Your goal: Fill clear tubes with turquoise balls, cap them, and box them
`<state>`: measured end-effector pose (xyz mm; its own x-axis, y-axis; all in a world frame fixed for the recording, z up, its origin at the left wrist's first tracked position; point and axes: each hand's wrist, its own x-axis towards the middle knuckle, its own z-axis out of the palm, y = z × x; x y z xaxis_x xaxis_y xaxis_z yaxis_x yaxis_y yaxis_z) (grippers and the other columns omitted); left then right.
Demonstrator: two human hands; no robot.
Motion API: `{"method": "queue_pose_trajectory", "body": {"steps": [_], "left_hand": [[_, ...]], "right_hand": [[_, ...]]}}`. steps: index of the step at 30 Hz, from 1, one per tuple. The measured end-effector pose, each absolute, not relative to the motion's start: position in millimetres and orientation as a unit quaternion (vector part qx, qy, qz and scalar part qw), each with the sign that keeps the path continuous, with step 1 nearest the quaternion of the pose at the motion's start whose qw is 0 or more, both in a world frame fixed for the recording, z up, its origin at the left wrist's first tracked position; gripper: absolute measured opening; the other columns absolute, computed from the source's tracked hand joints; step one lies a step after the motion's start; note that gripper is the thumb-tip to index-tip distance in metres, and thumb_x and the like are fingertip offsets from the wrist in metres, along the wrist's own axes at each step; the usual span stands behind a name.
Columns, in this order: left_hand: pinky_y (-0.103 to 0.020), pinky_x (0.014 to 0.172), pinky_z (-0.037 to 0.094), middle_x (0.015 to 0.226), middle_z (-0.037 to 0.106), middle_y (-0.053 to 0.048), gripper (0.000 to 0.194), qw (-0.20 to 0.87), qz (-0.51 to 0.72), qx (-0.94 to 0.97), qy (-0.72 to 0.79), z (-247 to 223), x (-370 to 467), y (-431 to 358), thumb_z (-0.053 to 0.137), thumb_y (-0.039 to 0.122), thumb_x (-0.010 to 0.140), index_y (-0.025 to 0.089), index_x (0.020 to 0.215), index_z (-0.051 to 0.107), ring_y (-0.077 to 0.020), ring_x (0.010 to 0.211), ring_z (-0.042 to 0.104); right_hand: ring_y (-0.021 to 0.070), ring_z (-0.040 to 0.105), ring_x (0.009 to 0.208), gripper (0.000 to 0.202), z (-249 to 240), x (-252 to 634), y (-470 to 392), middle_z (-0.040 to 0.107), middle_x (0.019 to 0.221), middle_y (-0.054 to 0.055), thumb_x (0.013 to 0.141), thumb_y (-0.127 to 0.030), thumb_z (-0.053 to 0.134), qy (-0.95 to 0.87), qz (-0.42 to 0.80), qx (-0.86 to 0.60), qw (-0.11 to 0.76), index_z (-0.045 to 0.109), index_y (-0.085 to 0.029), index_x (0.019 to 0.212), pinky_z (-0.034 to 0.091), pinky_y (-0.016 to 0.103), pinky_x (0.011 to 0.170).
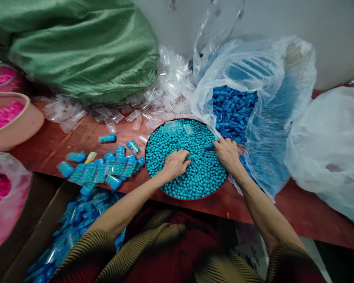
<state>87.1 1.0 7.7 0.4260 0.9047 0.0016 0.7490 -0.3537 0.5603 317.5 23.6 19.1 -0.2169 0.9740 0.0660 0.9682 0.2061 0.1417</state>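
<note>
A round red-rimmed tray [147, 167] full of small turquoise beads [194, 181] sits in front of me on the table. My left hand [177, 164] is over the middle of the beads with its fingers curled down; whatever they hold, if anything, is hidden. At the tray's right edge, my right hand [226, 152] has its fingers closed on a blue cap [209, 146]. Clear empty plastic tubes [188, 129] lie on the far part of the beads. Left of the tray is a group of bead-filled tubes [100, 173] with blue caps.
An open plastic bag of blue caps [234, 112] stands right of the tray. Loose clear tubes [137, 118] are heaped behind it, beside a green sack [88, 51]. Filled tubes [82, 220] lie below the table edge. A pink tub [32, 118] stands left, a white bag [324, 149] right.
</note>
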Motion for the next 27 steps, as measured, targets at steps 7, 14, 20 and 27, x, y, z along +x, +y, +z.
{"method": "queue_pose_trajectory", "body": {"steps": [7, 14, 20, 27], "left_hand": [[-0.03, 0.081, 0.044, 0.087, 0.063, -0.003, 0.02, 0.358, 0.205, 0.755, 0.51, 7.6, 79.4, 4.6, 0.047, 0.03, 0.086, 0.019, 0.098, 0.058, -0.0179, 0.082, 0.058], [-0.02, 0.056, 0.041, 0.066, 0.051, 0.004, 0.018, 0.524, 0.26, 0.639, 0.499, 8.8, 73.1, 8.6, 0.052, 0.028, 0.079, 0.015, 0.091, 0.056, -0.0086, 0.058, 0.046], [-0.013, 0.036, 0.03, 0.068, 0.056, 0.003, 0.028, 0.664, 0.229, 0.502, 0.504, 18.6, 69.4, 3.9, 0.053, 0.033, 0.079, 0.015, 0.1, 0.051, -0.0045, 0.044, 0.049], [-0.013, 0.035, 0.032, 0.068, 0.057, 0.003, 0.038, 0.705, 0.238, 0.48, 0.465, 21.1, 65.6, 0.6, 0.058, 0.038, 0.077, 0.016, 0.107, 0.049, -0.0046, 0.043, 0.05]], "right_hand": [[0.0216, 0.055, 0.08, 0.033, 13.9, 291.2, 9.4, 0.066, 0.09, 0.009, 0.091, -0.027, 0.042, 0.808, 0.026, 0.589, -0.009, 0.054, -0.019, 0.12, 0.031, 0.031, 0.065], [0.0204, 0.057, 0.079, 0.021, 10.0, 280.3, 5.6, 0.064, 0.087, 0.008, 0.091, -0.033, 0.045, 0.806, -0.003, 0.591, 0.002, 0.061, -0.019, 0.092, 0.032, 0.029, 0.062], [0.0208, 0.058, 0.083, 0.02, 11.0, 280.9, -1.7, 0.062, 0.091, 0.008, 0.09, -0.029, 0.047, 0.796, -0.018, 0.604, -0.026, 0.06, -0.019, 0.102, 0.038, 0.027, 0.065], [0.018, 0.058, 0.079, 0.054, 15.4, 297.2, -11.3, 0.063, 0.093, 0.007, 0.085, -0.008, 0.035, 0.823, -0.117, 0.555, -0.016, 0.04, -0.02, 0.138, 0.041, 0.027, 0.071]]}}
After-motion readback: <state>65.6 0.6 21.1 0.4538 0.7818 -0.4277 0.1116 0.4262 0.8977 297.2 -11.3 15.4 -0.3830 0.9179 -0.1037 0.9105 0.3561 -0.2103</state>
